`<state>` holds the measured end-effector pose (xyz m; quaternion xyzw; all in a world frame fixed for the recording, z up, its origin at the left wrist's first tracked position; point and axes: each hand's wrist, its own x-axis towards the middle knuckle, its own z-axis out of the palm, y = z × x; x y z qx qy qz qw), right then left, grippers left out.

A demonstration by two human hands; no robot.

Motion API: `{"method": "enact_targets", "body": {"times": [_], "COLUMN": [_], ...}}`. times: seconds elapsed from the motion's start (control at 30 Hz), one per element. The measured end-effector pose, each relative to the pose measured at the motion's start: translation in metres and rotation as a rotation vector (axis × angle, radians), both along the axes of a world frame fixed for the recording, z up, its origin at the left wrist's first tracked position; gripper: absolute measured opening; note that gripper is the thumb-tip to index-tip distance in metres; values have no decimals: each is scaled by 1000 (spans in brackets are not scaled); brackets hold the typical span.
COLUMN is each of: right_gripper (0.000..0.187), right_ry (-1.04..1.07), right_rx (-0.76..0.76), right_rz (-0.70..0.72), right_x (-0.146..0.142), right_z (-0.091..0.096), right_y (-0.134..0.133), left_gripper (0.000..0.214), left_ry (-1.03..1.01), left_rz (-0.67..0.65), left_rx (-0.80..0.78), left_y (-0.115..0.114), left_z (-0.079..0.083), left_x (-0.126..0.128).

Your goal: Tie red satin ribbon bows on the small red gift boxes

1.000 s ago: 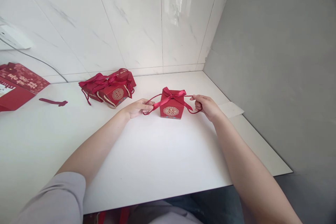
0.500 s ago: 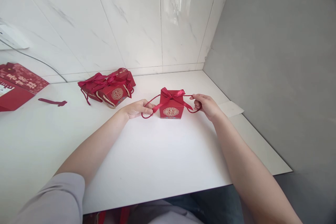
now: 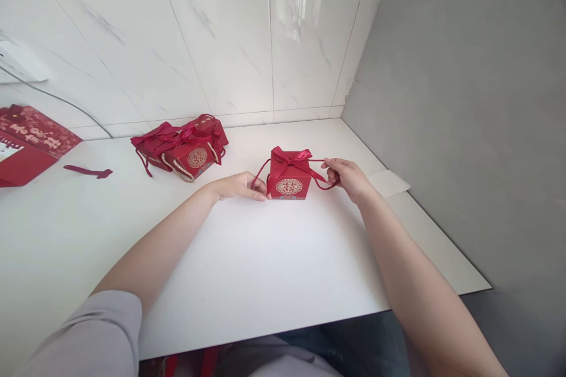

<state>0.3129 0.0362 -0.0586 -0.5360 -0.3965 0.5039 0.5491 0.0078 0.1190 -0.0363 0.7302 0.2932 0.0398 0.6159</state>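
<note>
Box [image 3: 289, 174] stands upright; between left hand [image 3: 242, 187] and right hand [image 3: 345, 178].

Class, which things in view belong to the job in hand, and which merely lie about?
Job: left hand, right hand, red gift box, satin bow, cord handles.
Lying about: clustered gift boxes, dark red strip, white sheet, patterned red box.

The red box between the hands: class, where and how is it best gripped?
Probably by its left and right sides, squeezed inward from both: the box stands upright, and the bow across its top could be crushed from above.
</note>
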Motion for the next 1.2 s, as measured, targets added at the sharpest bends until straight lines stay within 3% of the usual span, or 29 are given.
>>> {"method": "enact_targets", "body": {"times": [0.13,0.27,0.37,0.47,0.63,0.93,1.2], "right_gripper": [30,28,25,21,19,33,34], "right_ry": [30,96,106,90,70,146,608], "right_rx": [46,171,268,306,244,193,93], "right_rz": [-49,-72,-89,-93,-111,-168,-214], "right_x": [2,3,1,-1,0,4,15], "right_z": [3,7,11,14,13,7,17], "right_y": [-1,-1,-3,-5,-5,-1,-1], "left_gripper": [32,29,29,31,30,29,30], "left_ry": [-233,-458,-590,-651,-644,-574,-578], "left_rz": [224,456,555,592,580,603,825], "left_rx": [-158,-78,-19,11,40,35,118], "left_y": [7,14,14,12,13,15,21], "left_z": [4,4,6,9,8,5,-2], "left_x": [-8,-11,-10,-8,-10,-15,-12]}}
